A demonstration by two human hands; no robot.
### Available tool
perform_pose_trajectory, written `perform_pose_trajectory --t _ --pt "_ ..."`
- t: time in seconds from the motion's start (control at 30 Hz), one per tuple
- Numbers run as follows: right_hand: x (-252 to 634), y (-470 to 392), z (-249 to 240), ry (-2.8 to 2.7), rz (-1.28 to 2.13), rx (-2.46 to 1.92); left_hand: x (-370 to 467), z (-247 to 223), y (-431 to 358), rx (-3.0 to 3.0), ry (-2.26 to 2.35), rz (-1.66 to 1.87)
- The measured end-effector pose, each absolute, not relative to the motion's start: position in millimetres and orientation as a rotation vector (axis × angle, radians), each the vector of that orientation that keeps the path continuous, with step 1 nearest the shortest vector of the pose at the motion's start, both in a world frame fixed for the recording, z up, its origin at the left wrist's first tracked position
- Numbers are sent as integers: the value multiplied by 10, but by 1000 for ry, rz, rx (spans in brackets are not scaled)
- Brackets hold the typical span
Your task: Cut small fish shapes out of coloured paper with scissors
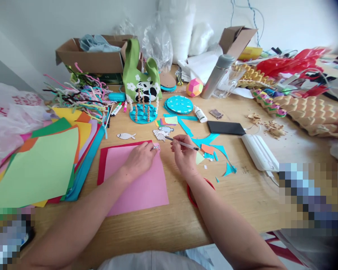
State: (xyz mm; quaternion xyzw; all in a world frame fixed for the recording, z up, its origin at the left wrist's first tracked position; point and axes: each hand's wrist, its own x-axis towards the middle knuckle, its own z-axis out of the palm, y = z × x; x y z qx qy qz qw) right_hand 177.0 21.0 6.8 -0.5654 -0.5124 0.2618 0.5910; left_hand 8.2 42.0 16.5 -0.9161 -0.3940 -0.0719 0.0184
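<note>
My left hand lies on a pink sheet, its fingertips pressing a small paper cutout near the sheet's top right corner. Under the pink sheet a red sheet shows at the left and top. In my right hand is a pen, held just right of the pink sheet with its tip pointing left. Beyond the hands lie several fish cutouts, and another fish cutout sits further left.
Stacked coloured sheets cover the left. Blue scraps, a black phone and a white power bank lie right. Red-handled scissors are partly behind my right forearm. A green bag and grey bottle stand behind.
</note>
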Motion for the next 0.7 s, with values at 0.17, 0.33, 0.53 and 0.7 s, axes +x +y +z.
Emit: perform_pose_trajectory --t 0.17,0.33,0.53,0.7 --pt "1809 191 52 -1211 585 -1343 17 206 510 -2947 -1334 -484" --pt "1845 185 23 -1207 536 -1326 -109 299 610 -2885 -1408 -654" --pt "1853 183 36 -1222 527 -1292 -99 379 638 -2894 -1458 -335" --pt "1858 167 89 -1234 508 -1292 20 403 609 -2855 -1429 -70"
